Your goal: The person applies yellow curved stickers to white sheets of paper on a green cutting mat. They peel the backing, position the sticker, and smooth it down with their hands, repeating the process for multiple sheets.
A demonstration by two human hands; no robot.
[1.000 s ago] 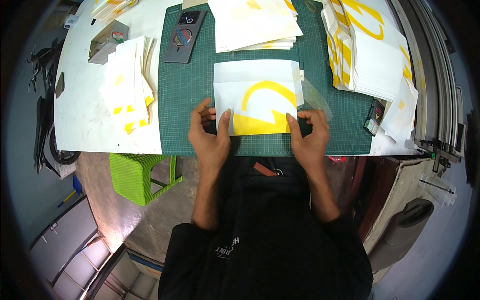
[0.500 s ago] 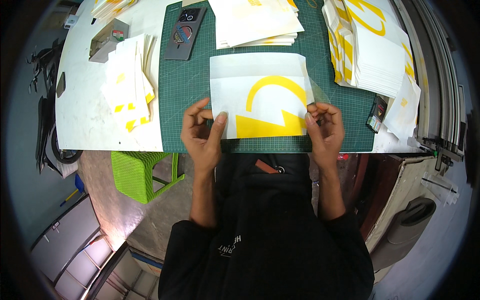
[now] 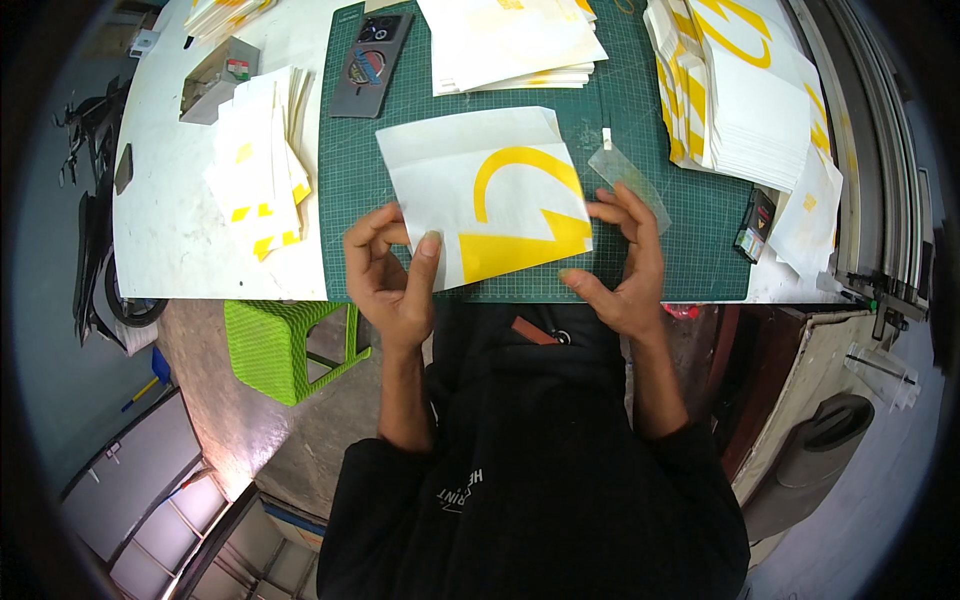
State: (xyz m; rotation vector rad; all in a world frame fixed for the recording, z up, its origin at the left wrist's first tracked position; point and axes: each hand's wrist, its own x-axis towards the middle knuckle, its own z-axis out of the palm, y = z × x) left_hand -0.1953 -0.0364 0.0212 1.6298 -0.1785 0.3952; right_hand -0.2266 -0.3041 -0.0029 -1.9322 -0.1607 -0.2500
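A white paper envelope (image 3: pixel 430 190) with a yellow curved print is held over the green cutting mat, tilted with its right side raised. My left hand (image 3: pixel 393 275) pinches its lower left corner, thumb in front and fingers behind. At the right edge my right hand (image 3: pixel 628 265) has its fingers spread, the thumb away from the paper. Those fingertips are close to the edge; whether they touch it I cannot tell. A clear plastic strip (image 3: pixel 630 175) lies on the mat just beyond my right fingers.
The green cutting mat (image 3: pixel 350 220) covers the table's middle. Stacks of similar white-and-yellow papers lie at the far middle (image 3: pixel 515 45), right (image 3: pixel 755 130) and left (image 3: pixel 255 150). A grey phone (image 3: pixel 368 75) rests on the mat, a small box (image 3: pixel 215 85) farther left. A green stool (image 3: pixel 265 345) stands below.
The envelope has shifted left and turned counterclockwise. My right hand has loosened from its right edge and spread its fingers. The clear strip beyond it has come into fuller view.
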